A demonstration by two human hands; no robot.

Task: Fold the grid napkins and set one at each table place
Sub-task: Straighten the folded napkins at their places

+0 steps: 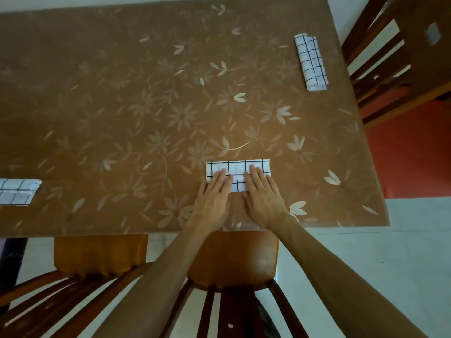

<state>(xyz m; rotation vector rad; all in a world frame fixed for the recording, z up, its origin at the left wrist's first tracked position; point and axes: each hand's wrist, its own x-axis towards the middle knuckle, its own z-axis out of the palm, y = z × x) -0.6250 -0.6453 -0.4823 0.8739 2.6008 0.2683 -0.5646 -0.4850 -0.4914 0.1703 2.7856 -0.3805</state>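
Brown table point(146, 106) carries the 2 o'clock napkin point(311, 62) and 9 o'clock napkin point(17, 191), folded and placed. Left hand point(212, 198) and right hand point(262, 193), fingers straight, press the 6 o'clock napkin point(238, 168) flat; probably nearly finished.

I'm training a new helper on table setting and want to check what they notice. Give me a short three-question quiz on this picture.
1. True or false: the left hand and right hand both lie flat on the near napkin.
2. The right-end napkin lies in front of: A) a chair B) a plate C) a glass.
3. Counting those two, how many folded napkins are on the table?
Key: 1 true. 2 A, the chair. 3 three; the left-edge napkin is the third.
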